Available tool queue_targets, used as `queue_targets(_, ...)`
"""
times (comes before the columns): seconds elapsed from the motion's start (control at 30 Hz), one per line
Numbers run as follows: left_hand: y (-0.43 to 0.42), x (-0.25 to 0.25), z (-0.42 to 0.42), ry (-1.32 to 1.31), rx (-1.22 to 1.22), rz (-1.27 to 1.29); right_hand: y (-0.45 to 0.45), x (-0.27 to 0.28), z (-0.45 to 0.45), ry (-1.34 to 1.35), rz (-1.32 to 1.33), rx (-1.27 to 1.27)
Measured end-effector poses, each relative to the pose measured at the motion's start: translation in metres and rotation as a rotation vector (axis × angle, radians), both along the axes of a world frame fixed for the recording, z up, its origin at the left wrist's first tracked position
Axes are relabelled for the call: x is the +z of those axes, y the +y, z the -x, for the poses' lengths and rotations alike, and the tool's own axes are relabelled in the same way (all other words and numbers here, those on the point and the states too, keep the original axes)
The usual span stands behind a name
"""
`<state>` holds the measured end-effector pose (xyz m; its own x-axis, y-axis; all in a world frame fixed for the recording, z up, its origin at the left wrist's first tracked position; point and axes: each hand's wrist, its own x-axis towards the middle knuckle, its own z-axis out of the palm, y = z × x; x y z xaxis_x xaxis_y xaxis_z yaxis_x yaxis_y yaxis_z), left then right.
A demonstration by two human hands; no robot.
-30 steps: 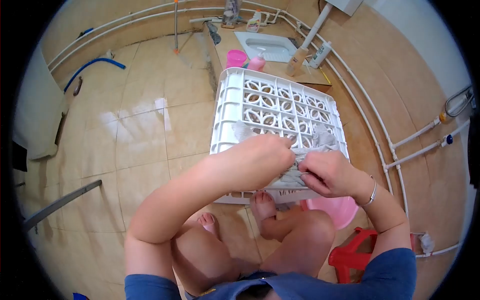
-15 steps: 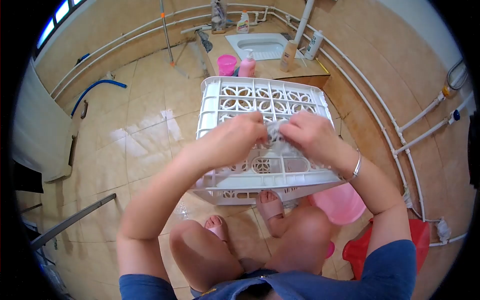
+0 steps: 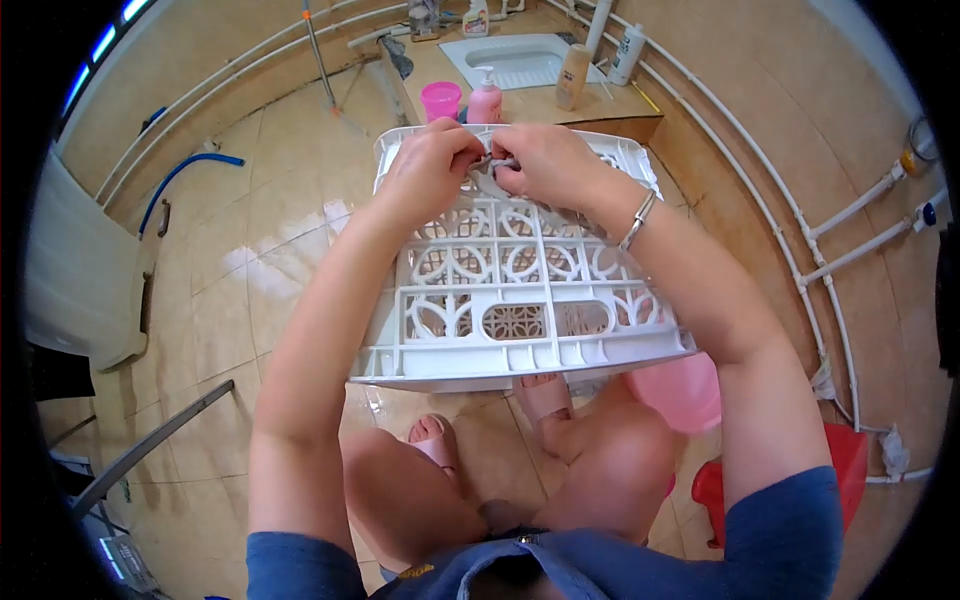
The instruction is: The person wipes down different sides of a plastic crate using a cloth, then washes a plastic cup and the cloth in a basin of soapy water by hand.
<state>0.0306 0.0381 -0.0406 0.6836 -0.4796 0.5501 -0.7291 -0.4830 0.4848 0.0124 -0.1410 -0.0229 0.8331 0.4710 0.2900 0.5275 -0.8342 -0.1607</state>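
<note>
A white plastic crate (image 3: 525,352) with cut-out petal patterns stands before my knees, a lattice face turned up toward me. Over its far part, my left hand (image 3: 432,165) and my right hand (image 3: 552,166) are close together. Both are closed on a small, pale grey cloth (image 3: 484,184), pinched between thumbs and bent fingers. The cloth hangs a little below the fingertips; its exact kind is not clear. A metal bangle (image 3: 637,220) circles my right wrist. My hands cover part of the crate's far side.
A pink bucket (image 3: 440,101) and a pink pump bottle (image 3: 485,102) stand behind the crate. Beyond them is a squat toilet (image 3: 512,66). A pink basin (image 3: 684,394) and a red plastic object (image 3: 845,470) sit at my right. White pipes run along the walls.
Both hands have moved away from me, from the crate's middle to its far part, still holding the cloth. The crate appears tilted more toward me, and the view has shifted slightly.
</note>
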Motion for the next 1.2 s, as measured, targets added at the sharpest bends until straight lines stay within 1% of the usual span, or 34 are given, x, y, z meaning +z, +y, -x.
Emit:
queue_targets(0.07, 0.000, 0.002, 0.000, -0.040, -0.019, 0.015, -0.004, -0.002, -0.001, -0.070, -0.056, 0.100)
queue_targets(0.17, 0.004, 0.003, 0.008, -0.044, -0.082, 0.087, -0.009, 0.000, 0.006, -0.048, -0.136, 0.099)
queue_targets(0.23, -0.001, 0.006, 0.008, -0.046, -0.122, -0.017, -0.019, 0.008, 0.007, -0.054, -0.147, 0.068)
queue_targets(0.27, -0.007, 0.007, 0.010, -0.038, -0.153, -0.011, -0.030, 0.011, 0.010, -0.054, -0.159, 0.047)
queue_targets(0.3, -0.011, 0.016, 0.014, 0.112, -0.188, -0.019, -0.040, 0.026, 0.017, 0.116, -0.201, -0.023)
queue_targets(0.33, -0.018, 0.027, 0.021, 0.266, -0.223, -0.038, -0.056, 0.035, 0.020, 0.128, -0.202, -0.057)
queue_targets(0.37, -0.026, 0.039, 0.028, 0.351, -0.258, -0.017, -0.075, 0.042, 0.024, 0.071, -0.345, -0.054)
queue_targets(0.4, -0.040, 0.051, 0.039, 0.342, -0.239, -0.032, -0.093, 0.048, 0.035, 0.006, -0.486, -0.052)
queue_targets(0.43, -0.056, 0.060, 0.050, 0.291, -0.286, -0.006, -0.108, 0.057, 0.054, 0.010, -0.487, -0.087)
queue_targets(0.5, -0.089, 0.083, 0.086, 0.235, -0.332, 0.012, -0.137, 0.071, 0.092, 0.085, -0.794, -0.185)
queue_targets(0.53, -0.108, 0.092, 0.107, 0.230, -0.330, 0.001, -0.153, 0.068, 0.108, 0.084, -0.795, -0.203)
queue_targets(0.57, -0.127, 0.088, 0.118, 0.130, -0.446, 0.064, -0.170, 0.062, 0.125, 0.046, -0.927, -0.253)
queue_targets(0.6, -0.145, 0.084, 0.133, 0.066, -0.471, 0.067, -0.186, 0.056, 0.141, 0.003, -1.059, -0.301)
queue_targets(0.63, -0.166, 0.072, 0.144, 0.128, -0.538, 0.119, -0.200, 0.049, 0.159, 0.028, -1.110, -0.343)
queue_targets(0.7, -0.201, 0.050, 0.169, 0.294, -0.592, 0.120, -0.228, 0.026, 0.193, 0.058, -1.165, -0.437)
queue_targets(0.77, -0.232, 0.021, 0.184, 0.377, -0.621, 0.099, -0.258, -0.015, 0.219, 0.103, -1.223, -0.528)
queue_targets(0.8, -0.242, 0.007, 0.187, 0.380, -0.635, 0.092, -0.272, -0.041, 0.229, 0.136, -1.276, -0.565)
queue_targets(0.87, -0.258, -0.018, 0.194, 0.524, -0.663, -0.113, -0.287, -0.092, 0.246, 0.132, -1.366, -0.658)
queue_targets(0.93, -0.262, -0.044, 0.205, 0.559, -0.680, -0.147, -0.312, -0.165, 0.262, 0.225, -1.344, -0.775)
queue_targets(1.0, -0.255, -0.056, 0.212, 0.595, -0.693, -0.186, -0.325, -0.241, 0.285, 0.279, -1.174, -0.916)
queue_targets(1.03, -0.249, -0.055, 0.214, 0.606, -0.777, -0.149, -0.328, -0.270, 0.297, 0.485, -1.172, -1.082)
queue_targets(1.07, -0.245, -0.051, 0.213, 0.613, -0.856, -0.108, -0.329, -0.289, 0.303, 0.696, -1.158, -1.236)
queue_targets(1.13, -0.237, -0.035, 0.208, 0.615, -0.860, -0.118, -0.322, -0.302, 0.307, 0.824, -0.969, -1.535)
queue_targets(1.2, -0.232, -0.027, 0.205, 0.623, -0.849, -0.117, -0.319, -0.325, 0.302, 0.909, -0.784, -1.630)
